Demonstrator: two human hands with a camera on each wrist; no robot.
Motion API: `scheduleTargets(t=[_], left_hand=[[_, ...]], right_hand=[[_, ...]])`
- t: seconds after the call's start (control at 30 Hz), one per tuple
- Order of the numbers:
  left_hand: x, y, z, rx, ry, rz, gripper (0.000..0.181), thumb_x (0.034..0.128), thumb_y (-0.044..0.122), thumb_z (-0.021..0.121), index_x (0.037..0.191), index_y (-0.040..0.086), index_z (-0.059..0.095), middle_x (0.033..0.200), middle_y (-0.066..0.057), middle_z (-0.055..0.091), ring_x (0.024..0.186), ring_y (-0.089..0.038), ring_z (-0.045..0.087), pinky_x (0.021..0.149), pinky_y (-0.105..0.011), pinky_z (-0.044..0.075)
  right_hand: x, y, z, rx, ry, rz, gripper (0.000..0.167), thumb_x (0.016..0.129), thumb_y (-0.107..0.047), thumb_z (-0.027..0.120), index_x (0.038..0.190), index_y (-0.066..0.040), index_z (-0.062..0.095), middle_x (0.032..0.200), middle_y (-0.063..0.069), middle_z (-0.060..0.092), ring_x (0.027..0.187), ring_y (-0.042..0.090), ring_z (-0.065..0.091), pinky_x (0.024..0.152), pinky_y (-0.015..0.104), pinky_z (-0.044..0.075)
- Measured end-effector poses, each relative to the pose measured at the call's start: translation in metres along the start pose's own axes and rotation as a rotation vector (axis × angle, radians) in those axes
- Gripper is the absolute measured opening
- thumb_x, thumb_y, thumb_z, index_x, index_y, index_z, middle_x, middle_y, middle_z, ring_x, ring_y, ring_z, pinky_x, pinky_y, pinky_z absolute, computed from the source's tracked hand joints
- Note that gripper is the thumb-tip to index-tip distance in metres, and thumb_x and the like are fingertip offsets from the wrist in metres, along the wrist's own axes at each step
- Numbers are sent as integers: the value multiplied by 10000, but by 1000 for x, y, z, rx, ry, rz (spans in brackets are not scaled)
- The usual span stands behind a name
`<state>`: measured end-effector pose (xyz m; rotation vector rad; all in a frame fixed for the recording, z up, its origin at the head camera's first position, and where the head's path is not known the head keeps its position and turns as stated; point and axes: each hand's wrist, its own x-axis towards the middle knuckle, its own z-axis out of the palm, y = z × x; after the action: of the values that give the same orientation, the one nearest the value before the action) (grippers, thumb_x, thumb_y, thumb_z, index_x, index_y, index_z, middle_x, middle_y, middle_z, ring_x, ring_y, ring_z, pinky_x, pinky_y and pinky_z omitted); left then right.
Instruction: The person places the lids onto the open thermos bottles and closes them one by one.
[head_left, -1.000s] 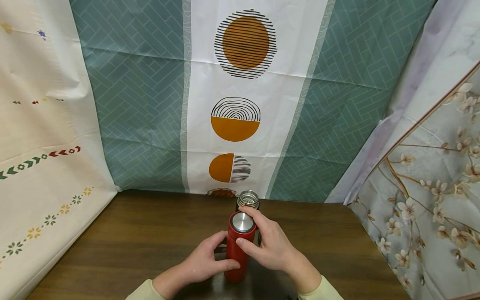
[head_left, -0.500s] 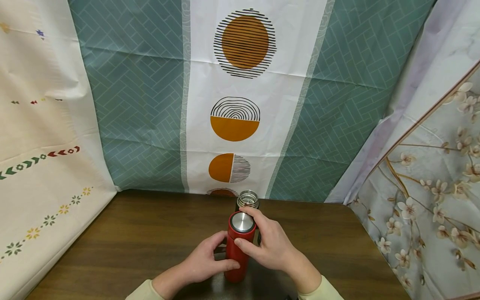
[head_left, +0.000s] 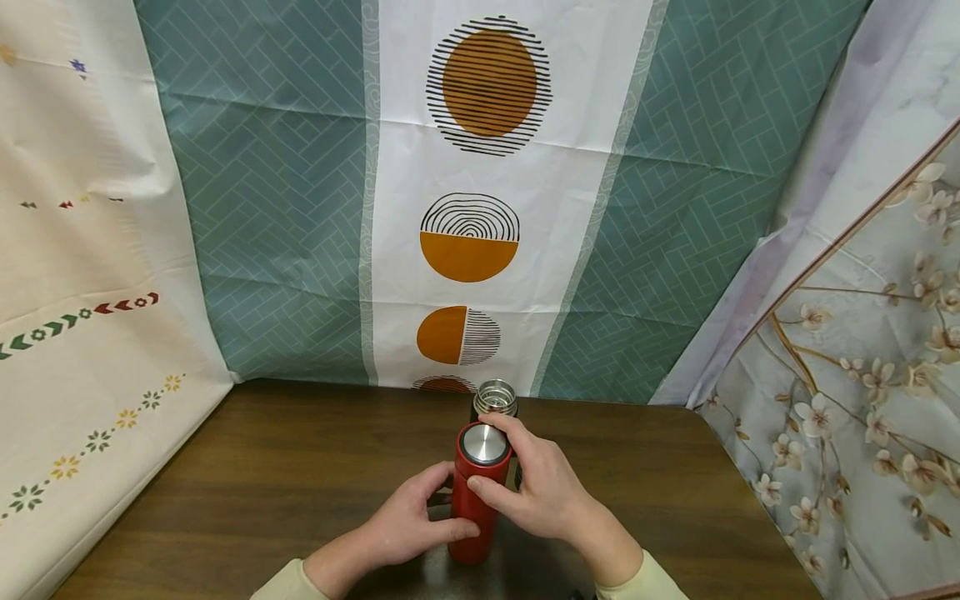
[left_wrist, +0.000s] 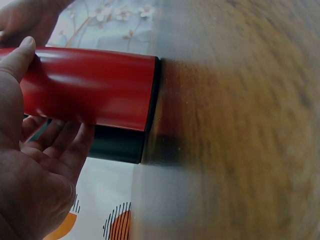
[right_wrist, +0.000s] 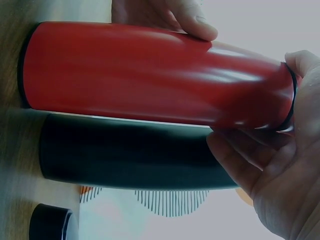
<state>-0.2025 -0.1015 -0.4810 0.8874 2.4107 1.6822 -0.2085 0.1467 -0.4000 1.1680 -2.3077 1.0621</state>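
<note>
A red thermos flask [head_left: 471, 493] stands upright on the table, its lid [head_left: 484, 443] on and showing a brushed steel top. My left hand [head_left: 405, 518] holds the middle of its body from the left, thumb in front and fingers behind. At the top, my right hand [head_left: 543, 492] grips round the lid area with thumb and fingers. Close behind is a black thermos flask [right_wrist: 125, 152], also upright; its bare steel mouth [head_left: 496, 402] shows in the head view. The right hand hides part of the black flask there.
A small black cap [right_wrist: 49, 222] sits on the table near the black flask's base, seen in the right wrist view. Patterned cloths hang behind the brown wooden table [head_left: 315, 442] and on both sides, among them a floral one [head_left: 847, 417] at right.
</note>
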Motion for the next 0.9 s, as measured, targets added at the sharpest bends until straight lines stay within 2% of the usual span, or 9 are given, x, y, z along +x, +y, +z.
scheduleTargets(t=[0.23, 0.63, 0.9], left_hand=[[0, 0, 1, -13, -3, -2, 511, 991, 373, 876, 1442, 353, 637, 1371, 125, 711, 1320, -212, 657, 1108, -433, 555], [-1, 1, 0, -13, 1, -15, 506, 991, 358, 870, 1439, 345, 637, 1367, 132, 709, 1329, -269, 653, 1111, -499, 556], [-1, 1, 0, -12, 2, -20, 503, 993, 361, 868, 1439, 344, 637, 1363, 133, 709, 1326, -269, 653, 1112, -528, 556]], right_hand=[[0, -1, 0, -1, -7, 9, 663, 1018, -349, 810, 1584, -182, 508, 1265, -66, 759, 1048, 79, 749, 907, 357, 649], [0, 0, 1, -9, -10, -1, 674, 1029, -350, 795, 1607, -173, 496, 1271, -46, 763, 1046, 88, 755, 904, 359, 650], [1, -3, 0, 5, -17, 15, 708, 1014, -327, 807, 1611, -99, 503, 1295, -47, 758, 1065, 92, 753, 922, 369, 649]])
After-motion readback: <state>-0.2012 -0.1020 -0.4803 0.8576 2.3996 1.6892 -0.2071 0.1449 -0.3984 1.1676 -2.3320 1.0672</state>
